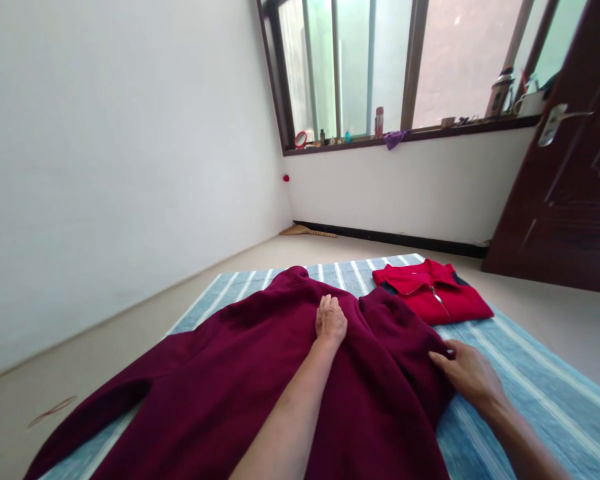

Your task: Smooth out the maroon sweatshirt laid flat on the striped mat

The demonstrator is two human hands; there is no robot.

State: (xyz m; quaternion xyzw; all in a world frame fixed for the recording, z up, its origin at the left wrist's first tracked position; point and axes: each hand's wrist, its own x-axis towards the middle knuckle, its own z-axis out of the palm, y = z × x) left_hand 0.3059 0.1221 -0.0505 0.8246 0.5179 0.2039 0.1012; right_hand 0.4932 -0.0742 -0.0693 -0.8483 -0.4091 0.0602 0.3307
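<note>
**Both hands on a maroon long-sleeved top over a striped blue cloth**

The maroon long-sleeved top lies spread across the middle of the striped blue cloth, one sleeve reaching past the cloth's left edge. The left hand rests on the upper part of the top, fingers curled together; whether they hold fabric, I cannot tell. Over the cloth's right part, the right hand has thumb and fingers clamped on the top's bunched fabric at its right edge. A folded red zip-collar garment lies on the cloth's far right corner, just beside the top. Beyond the cloth's far edge, a broom lies on the floor by the wall.
</note>
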